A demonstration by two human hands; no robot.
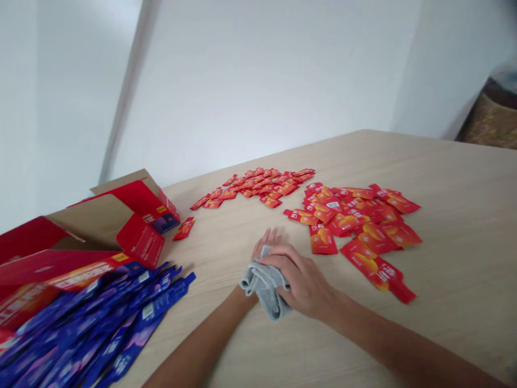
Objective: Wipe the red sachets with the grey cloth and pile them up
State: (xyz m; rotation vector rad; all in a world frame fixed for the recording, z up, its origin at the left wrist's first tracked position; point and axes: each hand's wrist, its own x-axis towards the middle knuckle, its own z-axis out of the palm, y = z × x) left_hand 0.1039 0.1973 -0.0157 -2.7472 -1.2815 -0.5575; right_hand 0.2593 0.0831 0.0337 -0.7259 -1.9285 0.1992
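My right hand (302,275) is closed around a folded grey cloth (264,283). It presses the cloth against the wrist and back of my left hand (266,241). The left hand reaches forward beyond the cloth, low over the table. Its fingers look stretched out, though slightly blurred, and the cloth hides most of its palm side. To the right of the hands lies a pile of red sachets with orange fruit pictures (355,213). One larger red spouted pouch (377,269) sits at the pile's near edge.
Smaller red sachets (262,183) are spread at the back of the wooden table (456,215). A single red sachet (184,228) lies beside an open red cardboard box (133,199) on the left. Long blue packets (100,323) are heaped in front of it. A white wall (274,81) stands behind.
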